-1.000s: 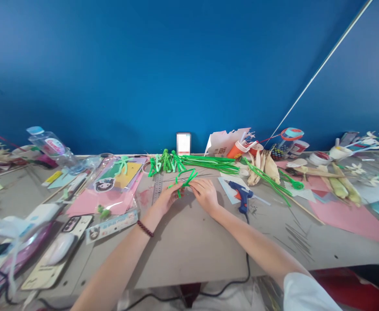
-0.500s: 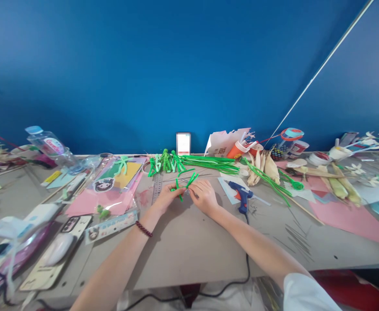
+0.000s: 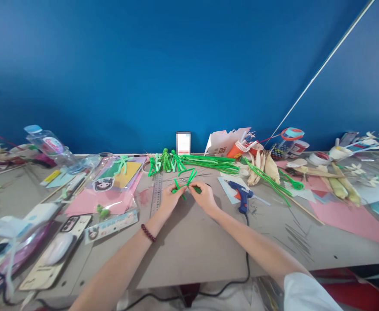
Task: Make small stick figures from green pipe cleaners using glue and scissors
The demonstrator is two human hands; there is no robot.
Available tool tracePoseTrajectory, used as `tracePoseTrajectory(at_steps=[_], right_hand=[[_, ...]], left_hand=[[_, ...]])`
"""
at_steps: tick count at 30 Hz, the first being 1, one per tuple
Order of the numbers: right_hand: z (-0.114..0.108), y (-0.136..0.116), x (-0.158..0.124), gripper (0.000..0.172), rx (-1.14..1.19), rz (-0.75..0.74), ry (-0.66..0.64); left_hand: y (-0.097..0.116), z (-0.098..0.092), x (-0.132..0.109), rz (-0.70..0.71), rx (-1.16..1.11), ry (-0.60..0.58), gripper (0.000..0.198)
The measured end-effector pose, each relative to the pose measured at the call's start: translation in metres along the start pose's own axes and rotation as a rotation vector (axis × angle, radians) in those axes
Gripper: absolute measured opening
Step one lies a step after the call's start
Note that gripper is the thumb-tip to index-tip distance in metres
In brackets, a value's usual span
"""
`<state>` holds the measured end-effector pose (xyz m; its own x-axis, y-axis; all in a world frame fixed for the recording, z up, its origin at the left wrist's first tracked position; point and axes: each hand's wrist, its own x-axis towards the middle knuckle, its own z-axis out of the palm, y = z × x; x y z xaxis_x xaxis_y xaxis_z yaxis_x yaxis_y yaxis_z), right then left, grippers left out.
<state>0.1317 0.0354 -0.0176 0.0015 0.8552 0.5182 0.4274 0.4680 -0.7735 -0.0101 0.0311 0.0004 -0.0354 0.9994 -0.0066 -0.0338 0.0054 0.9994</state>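
Note:
Between my two hands is a small figure of bent green pipe cleaners (image 3: 192,176), its strands sticking up and out past the fingertips. My left hand (image 3: 172,196) pinches it from the left, thumb and fingers closed; a bead bracelet (image 3: 148,233) circles that wrist. From the right, my right hand (image 3: 205,195) grips a strand of the same piece between thumb and curled fingers. Just beyond the hands lies a loose bent green strand. Several finished-looking green pipe-cleaner figures (image 3: 166,160) and a bundle of straight green pipe cleaners (image 3: 211,164) rest behind, along the wall.
A blue glue gun (image 3: 243,196) lies right of my hands, its cord running off the table's front. A ruler (image 3: 157,192) is beside my left hand. Pink paper (image 3: 82,201), a phone (image 3: 43,268) and a bottle (image 3: 48,142) are to the left. Dried husks (image 3: 270,168) stand right.
My left hand has shifted slightly right, with its wrist, uncovering more of the ruler. My right hand's fingers have curled in more, and the green piece has turned a little.

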Motion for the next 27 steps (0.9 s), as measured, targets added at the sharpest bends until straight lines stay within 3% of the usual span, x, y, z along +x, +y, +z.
tracePoseTrajectory(at_steps=[5, 8, 16, 19, 23, 27], right_hand=[[-0.007, 0.002, 0.001, 0.015, -0.252, -0.208, -0.048], [-0.009, 0.000, 0.001, 0.018, -0.374, -0.275, -0.071], [-0.001, 0.008, 0.003, 0.019, -0.075, -0.110, -0.119], [-0.003, 0.005, 0.004, 0.020, -0.101, -0.104, -0.059], [-0.016, -0.003, 0.007, 0.020, -0.361, -0.273, 0.070], [-0.025, -0.003, 0.012, 0.023, -0.561, -0.520, -0.108]], left_hand=[[0.001, -0.005, 0.004, -0.145, -0.143, -0.034, 0.024], [0.000, -0.006, 0.005, -0.154, -0.153, -0.052, 0.025], [-0.003, -0.010, 0.010, -0.178, -0.166, -0.099, 0.026], [-0.001, -0.012, 0.011, -0.183, -0.151, -0.097, 0.029], [0.002, -0.014, 0.012, -0.114, -0.061, -0.091, 0.030], [0.003, -0.015, 0.012, -0.096, 0.013, -0.146, 0.031]])
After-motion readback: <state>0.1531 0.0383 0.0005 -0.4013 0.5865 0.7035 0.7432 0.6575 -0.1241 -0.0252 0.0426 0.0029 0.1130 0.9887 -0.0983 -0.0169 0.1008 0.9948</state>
